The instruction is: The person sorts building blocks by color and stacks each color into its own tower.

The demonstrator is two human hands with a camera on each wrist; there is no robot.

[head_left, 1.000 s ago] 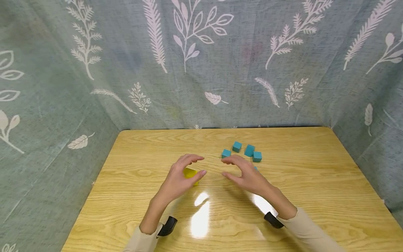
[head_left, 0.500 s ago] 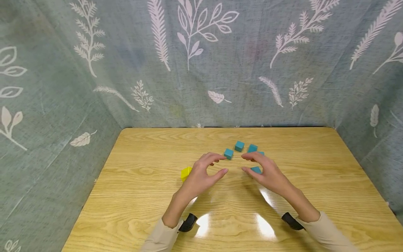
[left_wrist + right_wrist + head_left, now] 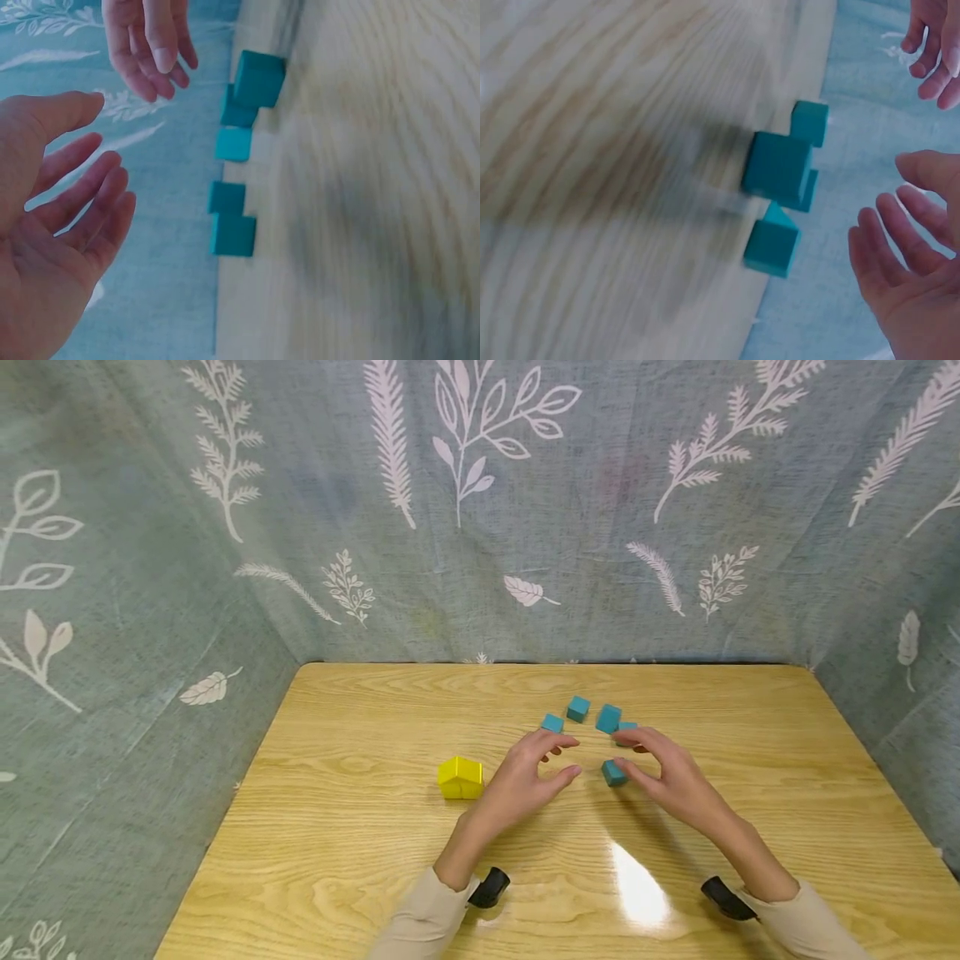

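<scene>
Several teal blocks lie in a loose group beyond and between the hands. The nearest teal block (image 3: pixel 613 773) sits by the right thumb in the head view; whether they touch cannot be told. My right hand (image 3: pixel 678 777) hovers over the table with thumb and fingers apart, partly covering another teal block (image 3: pixel 627 732). My left hand (image 3: pixel 525 781) is held likewise, its fingertips just in front of the leftmost teal block (image 3: pixel 552 723). In the left wrist view, the left palm (image 3: pixel 45 292) holds nothing. The right hand (image 3: pixel 919 277) also holds nothing in the right wrist view.
A glossy yellow house-shaped piece (image 3: pixel 461 778) stands left of the left hand. Two more teal blocks, one upright (image 3: pixel 609 718) and one further back (image 3: pixel 577 708), lie beyond the hands. A patterned grey-green cloth (image 3: pixel 480 568) hangs around the wooden table (image 3: pixel 337 852).
Both hands have moved to the right over the table, held apart in the same curved pose. The yellow piece, earlier partly behind the left hand, is now in full view.
</scene>
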